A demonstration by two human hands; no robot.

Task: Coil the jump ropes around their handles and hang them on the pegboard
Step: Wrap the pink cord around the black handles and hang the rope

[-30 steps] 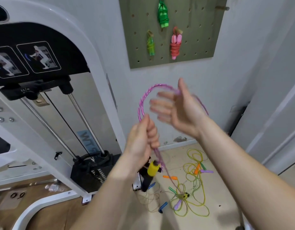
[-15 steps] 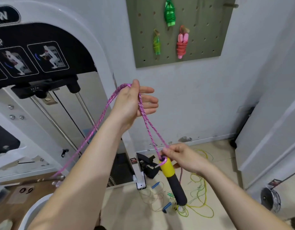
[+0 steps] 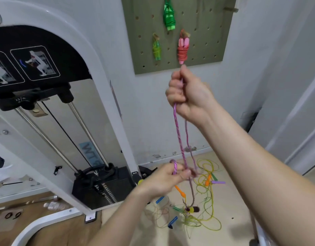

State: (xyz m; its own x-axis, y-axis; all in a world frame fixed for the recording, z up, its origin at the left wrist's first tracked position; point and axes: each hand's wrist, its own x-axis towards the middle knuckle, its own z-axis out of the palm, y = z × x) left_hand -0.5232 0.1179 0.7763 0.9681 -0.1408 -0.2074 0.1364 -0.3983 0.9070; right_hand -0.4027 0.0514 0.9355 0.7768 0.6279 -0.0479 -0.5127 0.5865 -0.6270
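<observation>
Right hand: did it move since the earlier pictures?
Yes. The right hand has risen, from far below the pegboard to just under its lower edge, gripping the pink rope.

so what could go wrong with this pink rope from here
1. A tail of the pink rope hangs below the left hand and looks to end near the tangle of ropes on the floor; it could snag there as the coiling goes on.
2. The left hand only pinches the strands, while the right hand grips them higher up, so a loop might slip free and loosen the coil.
</observation>
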